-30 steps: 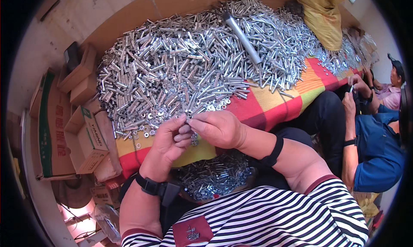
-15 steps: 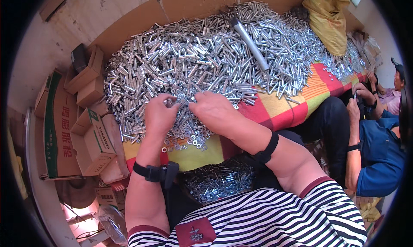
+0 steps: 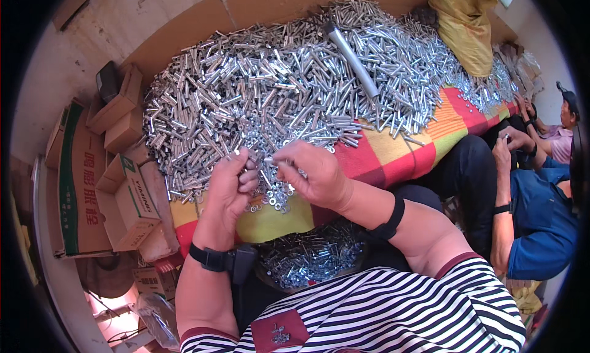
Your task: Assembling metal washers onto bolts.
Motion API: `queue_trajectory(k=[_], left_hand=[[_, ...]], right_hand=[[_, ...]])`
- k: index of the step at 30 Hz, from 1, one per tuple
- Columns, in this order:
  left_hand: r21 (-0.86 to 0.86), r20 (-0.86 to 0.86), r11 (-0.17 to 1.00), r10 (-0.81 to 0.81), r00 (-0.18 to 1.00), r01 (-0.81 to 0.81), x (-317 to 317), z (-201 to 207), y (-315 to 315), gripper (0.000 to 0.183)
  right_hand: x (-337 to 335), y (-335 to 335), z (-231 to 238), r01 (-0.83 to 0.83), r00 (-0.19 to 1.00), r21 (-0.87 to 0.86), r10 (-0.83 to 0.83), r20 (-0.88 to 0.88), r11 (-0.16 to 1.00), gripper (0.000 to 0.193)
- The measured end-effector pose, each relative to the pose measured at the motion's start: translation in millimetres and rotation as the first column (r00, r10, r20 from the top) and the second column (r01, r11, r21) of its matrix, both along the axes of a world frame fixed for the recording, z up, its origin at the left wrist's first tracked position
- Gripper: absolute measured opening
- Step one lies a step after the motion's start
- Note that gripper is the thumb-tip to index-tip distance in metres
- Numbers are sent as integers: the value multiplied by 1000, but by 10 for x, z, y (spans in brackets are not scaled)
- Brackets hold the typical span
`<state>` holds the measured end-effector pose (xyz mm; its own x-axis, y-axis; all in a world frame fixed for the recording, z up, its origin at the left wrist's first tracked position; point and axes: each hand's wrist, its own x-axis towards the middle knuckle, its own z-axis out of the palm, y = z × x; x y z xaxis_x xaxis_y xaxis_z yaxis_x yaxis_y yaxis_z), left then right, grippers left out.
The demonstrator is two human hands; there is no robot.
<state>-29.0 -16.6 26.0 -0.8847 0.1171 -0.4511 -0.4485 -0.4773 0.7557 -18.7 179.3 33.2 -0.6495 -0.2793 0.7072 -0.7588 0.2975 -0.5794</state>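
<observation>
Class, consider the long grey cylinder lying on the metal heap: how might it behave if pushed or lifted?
The cylinder looks straight and metallic, so it would probably stay stiff when lifted. Its rounded sides suggest it might roll if pushed. The heap beneath is made of loose metal pieces, which would likely shift.

Left-hand piece: a small bright metal piece point(image 3: 237, 152) at the fingertips of the left hand point(image 3: 230, 182), too small from here to make out its kind.
Right-hand piece: a short silvery metal piece point(image 3: 268, 160) by the fingertips of the right hand point(image 3: 318, 175), pointing toward the left hand, apart from it.
Washers and nuts: a loose spill of shiny rings point(image 3: 278, 200), mostly flat, some overlapping, below and between the hands.
Metal sleeves: slim silver tubes point(image 3: 246, 86) heaped beyond the hands, lying at every angle.
</observation>
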Motion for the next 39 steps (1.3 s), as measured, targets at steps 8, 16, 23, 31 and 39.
queue_trajectory(k=[8, 16, 23, 31, 39], left_hand=[[390, 228, 920, -52, 972, -42, 137, -15, 49, 22], [208, 129, 977, -73, 989, 45, 152, 48, 94, 20], [-355, -124, 935, -34, 992, -13, -202, 26, -192, 11], [-914, -318, -39, -547, 774, -404, -356, -160, 13, 23], [57, 46, 997, 47, 998, -50, -133, -69, -47, 14]], right_hand=[[-44, -48, -120, -114, 940, 264, 190, -283, 958, 24], [7, -178, -90, 97, 994, 324, -78, -71, 941, 30], [-256, -116, -57, 171, 983, 655, -176, -59, 736, 8], [-300, -112, -84, 210, 976, 560, -205, -73, 801, 12], [-24, -49, -34, -12, 978, -178, 48, 202, 984, 18]])
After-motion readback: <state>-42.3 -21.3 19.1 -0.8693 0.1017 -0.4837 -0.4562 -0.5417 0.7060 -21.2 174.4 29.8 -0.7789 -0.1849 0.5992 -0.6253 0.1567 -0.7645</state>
